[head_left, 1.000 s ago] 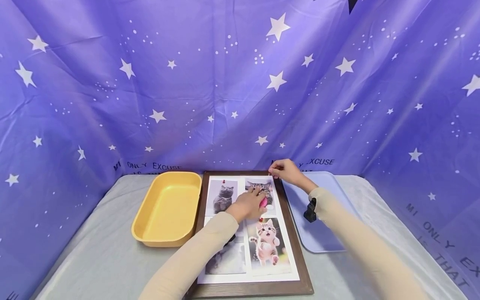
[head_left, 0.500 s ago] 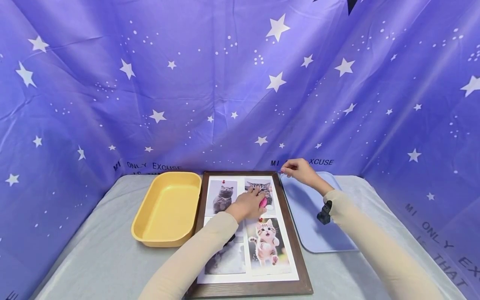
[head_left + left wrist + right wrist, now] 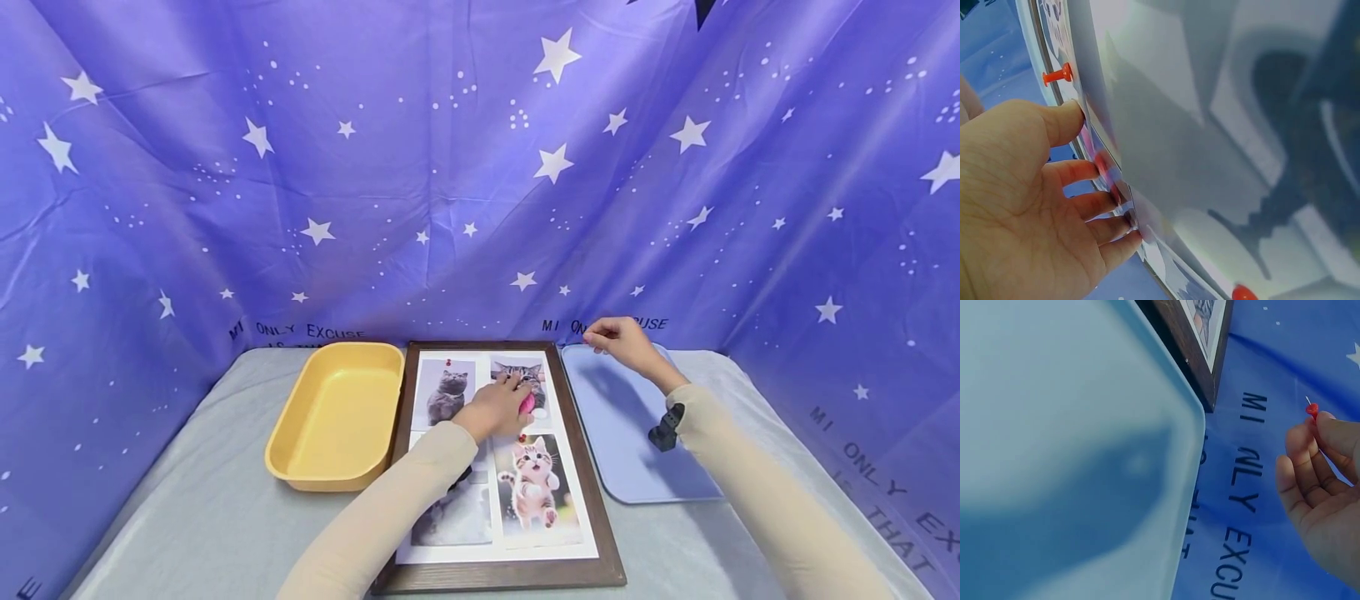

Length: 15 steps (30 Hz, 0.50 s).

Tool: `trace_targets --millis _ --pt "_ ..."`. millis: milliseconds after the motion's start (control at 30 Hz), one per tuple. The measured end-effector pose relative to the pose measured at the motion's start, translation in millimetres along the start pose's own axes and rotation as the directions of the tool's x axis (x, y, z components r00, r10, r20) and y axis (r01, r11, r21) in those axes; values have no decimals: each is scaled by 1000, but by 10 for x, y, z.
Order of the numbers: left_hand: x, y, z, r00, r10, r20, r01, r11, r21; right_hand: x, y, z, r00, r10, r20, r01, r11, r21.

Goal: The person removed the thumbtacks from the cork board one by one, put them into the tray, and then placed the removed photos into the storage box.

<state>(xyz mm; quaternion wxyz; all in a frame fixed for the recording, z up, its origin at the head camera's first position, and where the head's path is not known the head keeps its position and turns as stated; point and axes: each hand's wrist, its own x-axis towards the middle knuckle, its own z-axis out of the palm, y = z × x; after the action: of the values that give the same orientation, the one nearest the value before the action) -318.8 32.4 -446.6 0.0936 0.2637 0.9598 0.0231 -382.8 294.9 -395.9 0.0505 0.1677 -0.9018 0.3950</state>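
My right hand is raised above the far end of the blue tray. Thumb and fingertips pinch a red push pin, its needle pointing away from the hand in the right wrist view. My left hand rests on a tabby cat photo at the board's upper right, fingers nearly straight. The brown-framed board bears several cat photos on white backing. One red pin stands in the grey cat photo. Another pin tops the kitten photo. My left arm partly covers the lower left photo.
A yellow basin stands left of the board. The blue tray lies along its right side. Grey cloth covers the table, and a purple star-patterned curtain hangs behind and at both sides.
My right hand has moved rightward from the board's upper right corner to over the blue tray, with the push pin pinched in it. The left hand has stayed on the photo.
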Motion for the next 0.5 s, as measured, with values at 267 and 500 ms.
trace_targets --millis 267,500 --pt "0 12 -8 1000 -5 4 5 1000 4 -113 110 -70 998 67 0 -67 996 50" --pt "-15 23 -16 1000 -9 14 9 1000 14 -173 297 -96 992 123 1 -123 989 81"
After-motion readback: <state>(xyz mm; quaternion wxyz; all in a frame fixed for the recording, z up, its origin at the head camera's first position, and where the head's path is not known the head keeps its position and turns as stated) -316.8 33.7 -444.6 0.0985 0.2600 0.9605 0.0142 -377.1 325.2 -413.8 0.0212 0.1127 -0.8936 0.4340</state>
